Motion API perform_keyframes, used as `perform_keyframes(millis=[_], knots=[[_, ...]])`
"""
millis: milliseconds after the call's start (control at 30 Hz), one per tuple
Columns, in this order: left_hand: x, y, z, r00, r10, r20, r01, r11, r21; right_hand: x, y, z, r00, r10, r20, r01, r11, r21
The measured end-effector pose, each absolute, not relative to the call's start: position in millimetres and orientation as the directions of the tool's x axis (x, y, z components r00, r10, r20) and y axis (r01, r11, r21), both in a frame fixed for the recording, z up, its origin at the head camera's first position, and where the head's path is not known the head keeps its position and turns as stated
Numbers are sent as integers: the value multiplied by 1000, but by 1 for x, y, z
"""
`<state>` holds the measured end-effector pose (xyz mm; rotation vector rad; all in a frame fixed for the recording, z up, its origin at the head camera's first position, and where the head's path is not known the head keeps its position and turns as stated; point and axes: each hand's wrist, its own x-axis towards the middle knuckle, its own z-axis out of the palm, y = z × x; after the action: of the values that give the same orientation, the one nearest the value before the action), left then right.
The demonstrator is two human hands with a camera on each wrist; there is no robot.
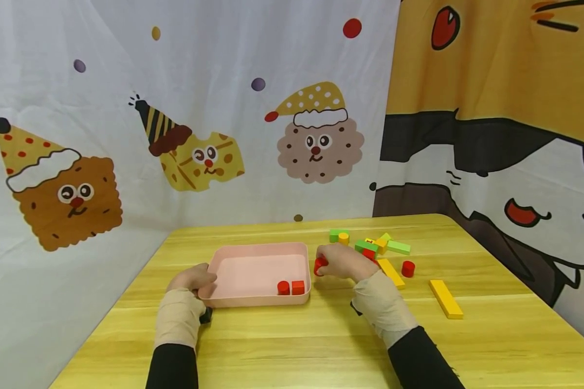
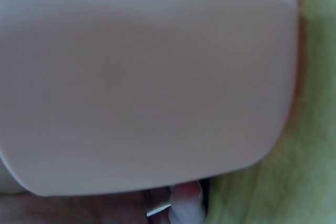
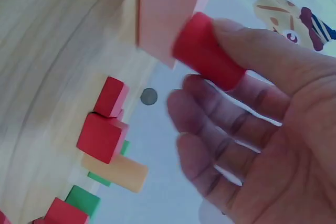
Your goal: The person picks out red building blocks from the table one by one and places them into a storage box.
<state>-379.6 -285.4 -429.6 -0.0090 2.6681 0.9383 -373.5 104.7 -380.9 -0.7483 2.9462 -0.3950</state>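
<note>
- Red cylinder is just right of the pink tray, pinched by the right hand's thumb and fingers.
- Left hand clamps the tray's left rim.
- Two red blocks (one round) sit inside it.
- Loose blocks lie farther right on the table.

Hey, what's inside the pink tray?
Inside the pink tray, a red cylinder and a red block sit side by side near the near-right corner. The near wall hides the strip of tray floor just behind it.
</note>
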Motion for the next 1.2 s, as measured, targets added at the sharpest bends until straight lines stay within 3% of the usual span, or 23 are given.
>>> perform_keyframes(millis=[267, 500, 967, 1200], knots=[[-378, -285, -432, -948, 94, -304, -124, 772, 623, -374, 96, -383, -867, -467, 174, -495, 844, -205], [-378, -285, -430, -955, 108, -276, -88, 787, 611, -376, 87, -388, -831, -506, 229, -551, 804, -224], [-376, -285, -428, -956, 70, -286, -128, 777, 617, -376, 70, -403, -813, -560, 162, -583, 783, -217], [-377, -285, -428, -954, 79, -288, -118, 786, 607, -377, 62, -412, -817, -571, 82, -577, 809, -116]])
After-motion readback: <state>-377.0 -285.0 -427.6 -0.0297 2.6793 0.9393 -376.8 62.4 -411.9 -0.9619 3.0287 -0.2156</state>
